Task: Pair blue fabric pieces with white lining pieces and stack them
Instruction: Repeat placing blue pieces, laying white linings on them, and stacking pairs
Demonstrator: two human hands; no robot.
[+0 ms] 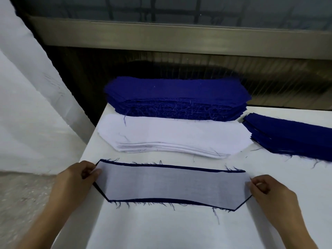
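A white lining piece (172,186) lies on top of a blue fabric piece whose dark frayed edge (161,200) shows all round it, near the table's front. My left hand (79,178) pinches the pair's left end and my right hand (269,191) pinches its right end. Behind the pair sits a stack of white lining pieces (170,135). A tall stack of blue fabric pieces (176,97) stands behind that.
A lower stack of blue pieces (291,135) lies at the right edge of the white table (161,230). The table's left edge runs diagonally past my left hand; white cloth (27,105) hangs on the left. A window ledge (179,38) crosses the back.
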